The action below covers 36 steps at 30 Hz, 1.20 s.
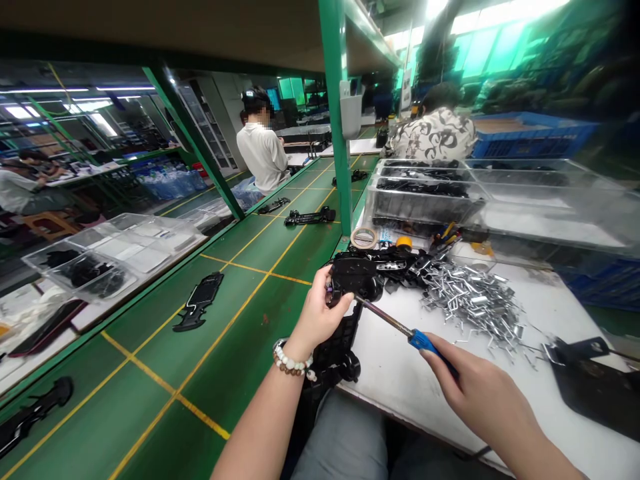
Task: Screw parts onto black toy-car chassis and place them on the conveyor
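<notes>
My left hand (320,313), with a beaded bracelet on its wrist, grips a black plastic toy-car chassis (353,278) upright above my lap. My right hand (480,393) is shut on a blue-handled screwdriver (421,341). Its metal shaft reaches across to the chassis, and the tip meets it near my left fingers. Just right of the chassis lies a heap of bent metal clips (473,303) on a white work table (400,373). My left hand hides part of the chassis.
A green conveyor belt (235,313) with yellow lines carries black chassis parts (199,301) on my left. Clear bins of black parts (425,193) and a tape roll (364,237) stand ahead. A co-worker in a patterned shirt (433,133) and another in white (261,150) sit beyond.
</notes>
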Tool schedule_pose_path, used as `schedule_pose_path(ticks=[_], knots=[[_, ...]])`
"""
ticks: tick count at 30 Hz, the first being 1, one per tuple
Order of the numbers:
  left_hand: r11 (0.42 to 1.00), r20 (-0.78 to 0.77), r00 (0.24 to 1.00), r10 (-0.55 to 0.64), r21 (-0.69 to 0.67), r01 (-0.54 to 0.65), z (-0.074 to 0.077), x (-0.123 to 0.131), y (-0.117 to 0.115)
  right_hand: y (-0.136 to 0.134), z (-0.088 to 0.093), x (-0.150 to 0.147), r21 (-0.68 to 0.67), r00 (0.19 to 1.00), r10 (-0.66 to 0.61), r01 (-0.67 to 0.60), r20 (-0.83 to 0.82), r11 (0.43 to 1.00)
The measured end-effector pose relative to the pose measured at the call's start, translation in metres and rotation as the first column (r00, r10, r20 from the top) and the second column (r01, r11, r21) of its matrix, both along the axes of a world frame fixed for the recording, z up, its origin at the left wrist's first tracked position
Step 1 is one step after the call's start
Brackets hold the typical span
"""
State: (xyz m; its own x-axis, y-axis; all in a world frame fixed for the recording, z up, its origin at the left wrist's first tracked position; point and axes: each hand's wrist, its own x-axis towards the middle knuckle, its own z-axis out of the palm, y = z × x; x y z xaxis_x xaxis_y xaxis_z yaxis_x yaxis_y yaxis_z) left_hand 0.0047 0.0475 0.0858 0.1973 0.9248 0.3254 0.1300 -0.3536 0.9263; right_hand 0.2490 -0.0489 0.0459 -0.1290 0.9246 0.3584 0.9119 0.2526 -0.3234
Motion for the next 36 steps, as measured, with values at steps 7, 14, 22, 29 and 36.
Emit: schedule_pose_path(ticks=[7, 14, 22, 29, 36], knots=[[0.949, 0.374, 0.873, 0.314, -0.16, -0.273, -0.009, 0.009, 0.001, -0.004, -0.019, -0.011, -0.306, 0.582, -0.25, 0.003, -0.774, 0.952], [0.869, 0.625, 0.609, 0.489, -0.406, -0.281, -0.02, 0.034, -0.009, -0.005, -0.05, -0.033, -0.297, -0.081, -0.302, -0.071, -0.95, 0.952], [0.88, 0.397, 0.908, 0.132, -0.469, 0.078, -0.018, 0.009, -0.026, 0.008, -0.039, 0.002, -0.263, -0.096, -0.259, 0.029, -0.961, 0.964], [0.846, 0.388, 0.909, 0.154, -0.527, 0.081, -0.018, 0.016, -0.029, 0.014, -0.031, 0.009, -0.279, -0.063, -0.275, 0.064, -0.959, 0.958], [0.89, 0.413, 0.882, 0.23, -0.455, -0.019, -0.021, 0.027, -0.034, 0.021, -0.032, 0.018, -0.33, 0.014, -0.334, 0.119, -0.943, 0.936]])
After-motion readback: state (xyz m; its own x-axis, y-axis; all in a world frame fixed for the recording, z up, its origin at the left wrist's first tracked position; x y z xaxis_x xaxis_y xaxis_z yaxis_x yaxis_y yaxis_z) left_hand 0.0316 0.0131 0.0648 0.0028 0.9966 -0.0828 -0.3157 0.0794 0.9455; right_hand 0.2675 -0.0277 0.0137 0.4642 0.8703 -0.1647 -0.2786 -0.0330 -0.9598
